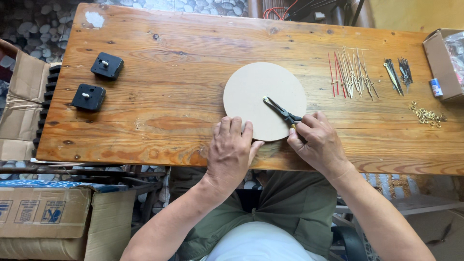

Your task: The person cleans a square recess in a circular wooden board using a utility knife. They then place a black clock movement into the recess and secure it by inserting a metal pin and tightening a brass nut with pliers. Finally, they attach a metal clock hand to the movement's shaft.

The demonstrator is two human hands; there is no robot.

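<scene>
A round beige disc (256, 92) lies flat on the wooden table (169, 96), near its front edge. My left hand (231, 150) rests palm down on the disc's near left rim, fingers together. My right hand (316, 142) grips the handles of slim black pliers (279, 109). The pliers' tip sits at the disc's centre.
Two black square clock movements (107, 65) (89, 96) sit at the table's left. Several red and metal clock hands (352, 72) and dark ones (398, 73) lie at the right, with small brass rings (427, 116). Cardboard boxes (442, 60) (58, 217) stand at the right edge and lower left.
</scene>
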